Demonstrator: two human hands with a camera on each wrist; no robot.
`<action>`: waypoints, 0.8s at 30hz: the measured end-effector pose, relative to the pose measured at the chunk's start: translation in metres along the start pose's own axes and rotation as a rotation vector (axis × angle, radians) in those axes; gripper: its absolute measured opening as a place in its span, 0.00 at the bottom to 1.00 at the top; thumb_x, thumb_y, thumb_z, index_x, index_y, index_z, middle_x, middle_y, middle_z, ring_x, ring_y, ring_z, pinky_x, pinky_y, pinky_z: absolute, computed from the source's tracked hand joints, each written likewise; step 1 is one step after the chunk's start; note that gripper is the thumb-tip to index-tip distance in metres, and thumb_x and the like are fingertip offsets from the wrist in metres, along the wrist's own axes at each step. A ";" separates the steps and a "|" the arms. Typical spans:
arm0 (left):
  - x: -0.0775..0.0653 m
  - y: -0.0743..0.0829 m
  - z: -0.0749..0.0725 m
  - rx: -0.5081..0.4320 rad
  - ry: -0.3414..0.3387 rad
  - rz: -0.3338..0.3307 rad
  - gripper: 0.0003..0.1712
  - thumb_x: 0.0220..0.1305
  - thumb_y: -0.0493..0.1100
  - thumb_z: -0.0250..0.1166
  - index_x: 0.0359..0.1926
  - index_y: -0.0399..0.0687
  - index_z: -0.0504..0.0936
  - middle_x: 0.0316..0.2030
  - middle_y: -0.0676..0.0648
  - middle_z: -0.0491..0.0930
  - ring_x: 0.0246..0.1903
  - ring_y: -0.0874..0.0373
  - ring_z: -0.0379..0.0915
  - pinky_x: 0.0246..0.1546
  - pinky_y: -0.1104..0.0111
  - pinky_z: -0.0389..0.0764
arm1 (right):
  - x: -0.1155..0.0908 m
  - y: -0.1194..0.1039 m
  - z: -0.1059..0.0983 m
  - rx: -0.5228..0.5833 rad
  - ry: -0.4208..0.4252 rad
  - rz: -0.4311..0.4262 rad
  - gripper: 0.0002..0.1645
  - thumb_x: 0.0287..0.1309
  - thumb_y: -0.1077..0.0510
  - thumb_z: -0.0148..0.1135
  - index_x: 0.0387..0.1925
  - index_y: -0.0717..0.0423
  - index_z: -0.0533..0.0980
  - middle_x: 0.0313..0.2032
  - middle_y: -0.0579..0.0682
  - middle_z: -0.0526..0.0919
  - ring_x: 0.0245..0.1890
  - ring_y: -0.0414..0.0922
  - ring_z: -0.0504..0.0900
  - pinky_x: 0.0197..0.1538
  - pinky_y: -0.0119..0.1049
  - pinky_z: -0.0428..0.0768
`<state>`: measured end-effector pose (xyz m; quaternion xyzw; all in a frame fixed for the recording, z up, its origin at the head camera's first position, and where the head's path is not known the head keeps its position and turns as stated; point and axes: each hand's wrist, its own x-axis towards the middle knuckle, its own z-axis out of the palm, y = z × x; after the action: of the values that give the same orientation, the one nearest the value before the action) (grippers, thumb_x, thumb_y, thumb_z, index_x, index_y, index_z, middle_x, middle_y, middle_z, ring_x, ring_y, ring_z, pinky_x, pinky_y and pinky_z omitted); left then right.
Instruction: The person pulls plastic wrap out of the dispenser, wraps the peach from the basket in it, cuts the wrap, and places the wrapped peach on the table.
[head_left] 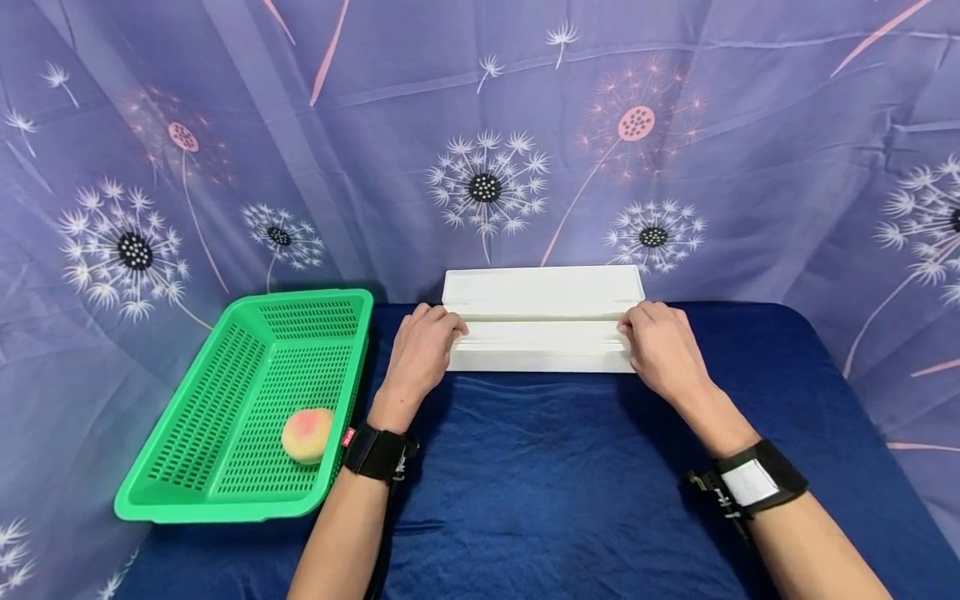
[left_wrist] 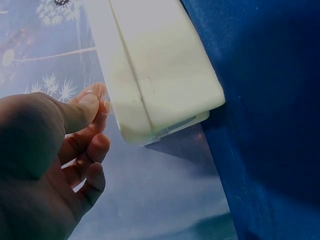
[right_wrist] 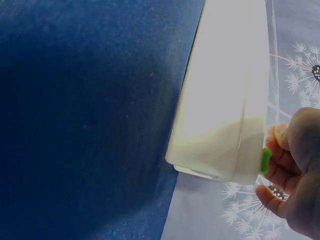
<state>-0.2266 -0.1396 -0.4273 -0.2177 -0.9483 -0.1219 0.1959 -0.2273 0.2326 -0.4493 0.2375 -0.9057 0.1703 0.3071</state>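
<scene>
White box (head_left: 542, 360) looks light, stiff; clear film (left_wrist: 102, 90) likely flimsy, clingy; your left hand (head_left: 424, 343), right hand (head_left: 664, 345) pinch it—corners best.

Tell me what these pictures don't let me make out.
Left wrist view: what the left hand pinches, possibly clear film, too faint to trace.
Left wrist view: the far end of the white box, cut off by the top edge.
Head view: the green piece, apparently behind the right hand.
Head view: marks on the red tag, too small.
</scene>
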 end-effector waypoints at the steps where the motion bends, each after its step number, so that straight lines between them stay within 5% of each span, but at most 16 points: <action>1: 0.000 0.000 0.000 -0.003 0.001 -0.001 0.07 0.78 0.39 0.64 0.47 0.51 0.89 0.42 0.47 0.83 0.45 0.47 0.74 0.47 0.56 0.75 | 0.000 0.000 0.000 0.003 0.006 -0.011 0.04 0.63 0.72 0.68 0.35 0.64 0.80 0.31 0.59 0.82 0.34 0.61 0.80 0.42 0.61 0.77; 24: 0.002 -0.001 -0.009 0.017 0.058 0.006 0.06 0.77 0.38 0.65 0.46 0.50 0.89 0.40 0.47 0.84 0.44 0.46 0.75 0.45 0.55 0.75 | 0.005 0.003 -0.005 0.005 0.078 -0.071 0.03 0.65 0.72 0.66 0.35 0.65 0.79 0.31 0.60 0.80 0.32 0.62 0.77 0.40 0.59 0.76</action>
<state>-0.2263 -0.1430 -0.4185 -0.2155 -0.9426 -0.1195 0.2255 -0.2301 0.2357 -0.4424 0.2633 -0.8837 0.1707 0.3474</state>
